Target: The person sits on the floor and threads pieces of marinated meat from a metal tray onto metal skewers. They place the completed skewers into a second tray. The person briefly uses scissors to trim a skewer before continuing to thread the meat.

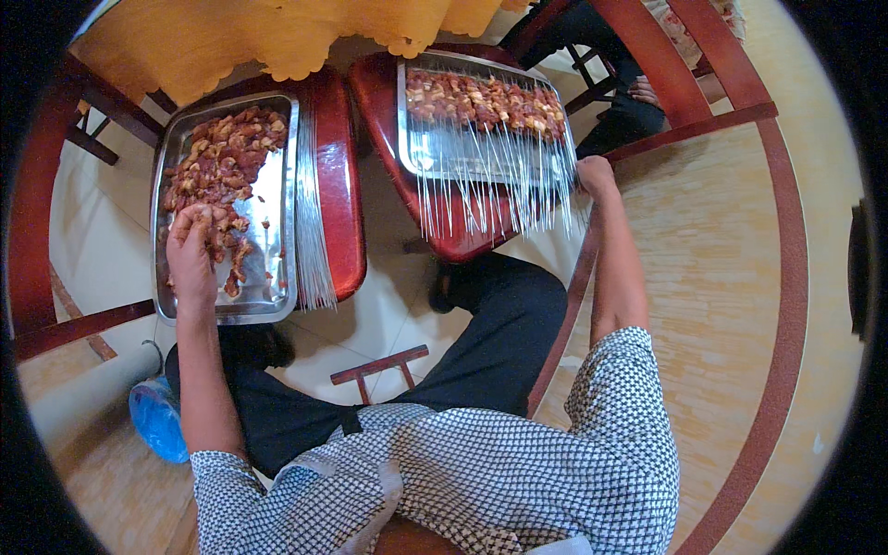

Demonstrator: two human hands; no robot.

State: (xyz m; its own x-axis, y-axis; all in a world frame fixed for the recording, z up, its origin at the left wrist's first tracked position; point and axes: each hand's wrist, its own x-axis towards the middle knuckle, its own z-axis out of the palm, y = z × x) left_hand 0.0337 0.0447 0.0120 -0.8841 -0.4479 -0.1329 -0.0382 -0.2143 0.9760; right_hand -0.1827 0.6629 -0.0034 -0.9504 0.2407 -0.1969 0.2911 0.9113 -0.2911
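Observation:
My left hand is over a steel tray on the left, its fingers pinched together at a piece of meat among loose raw meat pieces. The fingertips are partly hidden. Beside this tray lies a bundle of thin metal skewers. My right hand is curled at the right edge of a second steel tray; what its fingers grip is hidden. Rows of skewered meat lie across that tray, their bare metal ends jutting over its near rim towards me.
Both trays rest on red chair seats. A scalloped yellow cloth hangs ahead. A wooden chair back stands at the right, with another person's hand beyond it. A blue plastic item is on the floor at left.

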